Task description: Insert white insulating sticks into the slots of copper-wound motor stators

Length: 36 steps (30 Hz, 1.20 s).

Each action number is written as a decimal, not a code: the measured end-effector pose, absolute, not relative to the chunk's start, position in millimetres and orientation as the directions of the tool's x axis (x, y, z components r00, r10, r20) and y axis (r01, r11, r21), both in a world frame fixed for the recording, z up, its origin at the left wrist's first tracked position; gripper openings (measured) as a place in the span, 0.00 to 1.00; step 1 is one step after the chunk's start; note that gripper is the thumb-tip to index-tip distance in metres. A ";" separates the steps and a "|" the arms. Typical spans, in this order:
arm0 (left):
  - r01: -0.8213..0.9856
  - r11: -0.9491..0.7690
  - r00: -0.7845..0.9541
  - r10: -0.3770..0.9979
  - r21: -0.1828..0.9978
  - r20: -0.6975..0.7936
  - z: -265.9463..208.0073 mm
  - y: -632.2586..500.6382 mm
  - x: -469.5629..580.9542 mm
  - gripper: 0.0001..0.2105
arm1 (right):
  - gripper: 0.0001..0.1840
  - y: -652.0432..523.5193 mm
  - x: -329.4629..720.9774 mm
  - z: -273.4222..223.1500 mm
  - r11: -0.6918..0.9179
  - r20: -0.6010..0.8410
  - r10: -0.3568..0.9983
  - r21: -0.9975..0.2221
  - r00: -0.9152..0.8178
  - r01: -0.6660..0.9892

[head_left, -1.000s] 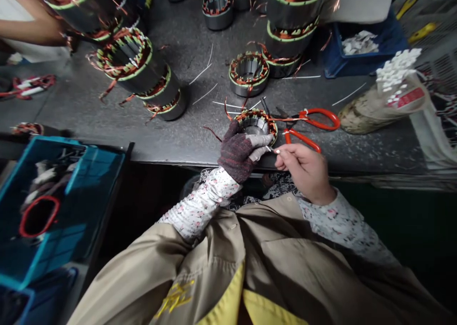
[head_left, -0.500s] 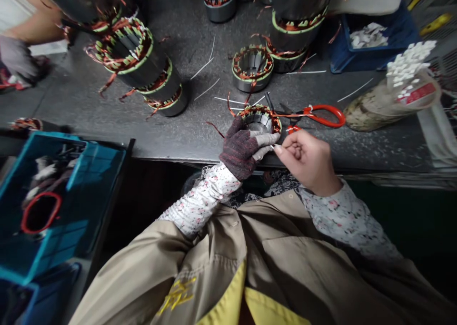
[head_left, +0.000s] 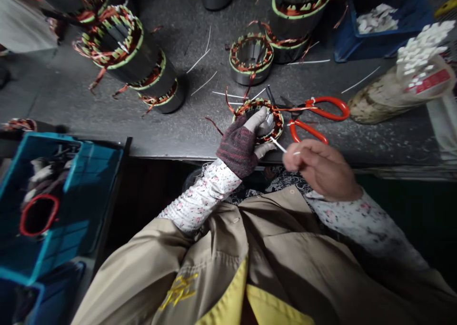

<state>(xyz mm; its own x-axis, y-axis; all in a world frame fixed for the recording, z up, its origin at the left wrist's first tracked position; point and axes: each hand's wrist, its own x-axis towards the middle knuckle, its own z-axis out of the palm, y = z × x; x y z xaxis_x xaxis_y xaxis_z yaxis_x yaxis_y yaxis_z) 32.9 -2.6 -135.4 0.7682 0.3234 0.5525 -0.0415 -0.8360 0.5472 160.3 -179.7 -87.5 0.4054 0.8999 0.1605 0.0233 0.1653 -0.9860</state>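
A small motor stator (head_left: 279,125) with copper windings and a pale green insulating edge rests near the bench's front edge. My left hand (head_left: 241,146), in a dark knitted glove with light fingertips, grips its near side, with a finger reaching into the bore. At the stator's front rim, a white cable tie (head_left: 279,145) runs out to my right hand (head_left: 321,165), which is bare and closed on it. Red-handled scissors (head_left: 327,106) lie spread just beyond my right hand. A copper lead crosses over them.
Another stator (head_left: 251,60) stands behind, beside stacked stators (head_left: 298,25); more stacks (head_left: 150,72) stand left. Loose white cable ties (head_left: 204,83) are scattered about. At right are a container of cable ties (head_left: 392,89) and a blue bin (head_left: 342,39). A teal crate (head_left: 74,191) sits lower left.
My right hand has moved right, away from the stator, drawing the cable tie. My left finger has lifted from the front rim towards the bore. The other person's gloved hand has left view.
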 end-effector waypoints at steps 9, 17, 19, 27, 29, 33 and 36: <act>-0.018 -0.873 0.747 0.313 0.488 0.587 -140.5 -40.2 45.8 0.37 | 0.20 -117.3 172.4 -87.0 0.201 0.249 0.639 -0.967 0.728 0.155; -0.048 -0.997 0.796 -0.006 0.053 0.606 -99.3 -10.5 8.3 0.20 | 0.10 -154.2 166.4 -129.5 0.042 0.556 0.736 -0.606 0.385 0.795; -0.090 -0.992 0.844 -0.124 -0.091 0.521 -86.1 4.7 2.0 0.16 | 0.06 -159.4 168.6 -138.8 0.000 0.498 0.786 -0.593 0.367 0.805; -0.309 -0.946 0.949 -0.300 -0.100 -0.100 -51.5 45.6 39.8 0.13 | 0.02 -146.0 167.2 -145.1 -0.030 0.471 0.777 -0.635 0.418 0.772; -0.363 -0.928 0.932 -0.359 -0.080 -0.053 -50.3 49.7 43.2 0.13 | 0.03 -151.8 167.3 -139.9 -0.022 0.489 0.759 -0.642 0.431 0.766; -0.407 -0.907 0.845 -0.419 -0.109 0.331 -58.8 58.0 34.4 0.10 | 0.08 -176.3 195.4 -134.3 -0.034 0.710 0.357 -0.640 0.607 0.768; -0.448 -0.891 0.834 -0.444 -0.066 0.329 -71.3 65.2 33.6 0.10 | 0.13 -196.4 242.2 -135.2 -0.094 0.743 -0.050 -0.669 0.668 0.737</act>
